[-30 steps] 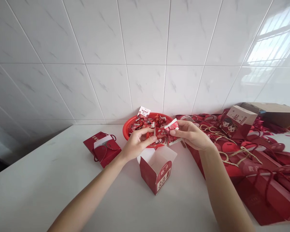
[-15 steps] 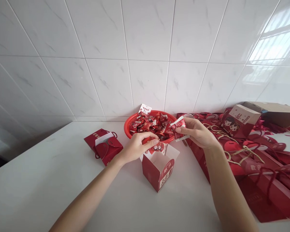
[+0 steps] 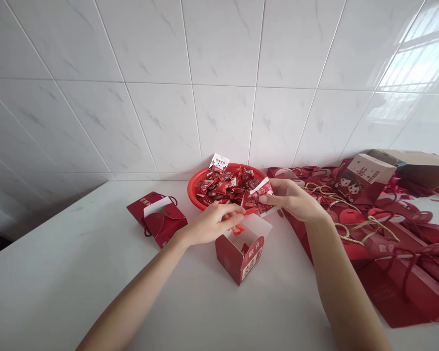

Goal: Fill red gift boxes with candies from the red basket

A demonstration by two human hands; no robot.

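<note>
An upright red gift box [image 3: 229, 258] stands with its top flaps raised on the white table. My left hand [image 3: 214, 222] is over the box's back left edge, fingers closed on a small red wrapped candy [image 3: 237, 229] at the opening. Part of another red piece [image 3: 245, 248] shows inside the box. My right hand [image 3: 296, 199] pinches red-and-white candy packets [image 3: 262, 192] between thumb and fingers, above and behind the box. Beyond both hands, a red plastic basket [image 3: 193, 187] holds many wrapped candies.
A closed red box with a cord handle [image 3: 166, 222] lies on the left of the table [image 3: 76, 273]. Many red gift boxes and bags [image 3: 398, 292] with cords fill the right side. A cardboard box [image 3: 420, 168] sits behind them, near the tiled wall [image 3: 223, 122].
My left hand's candy has come down to the box opening, and a red piece now shows inside. My right hand has moved slightly left with its packets.
</note>
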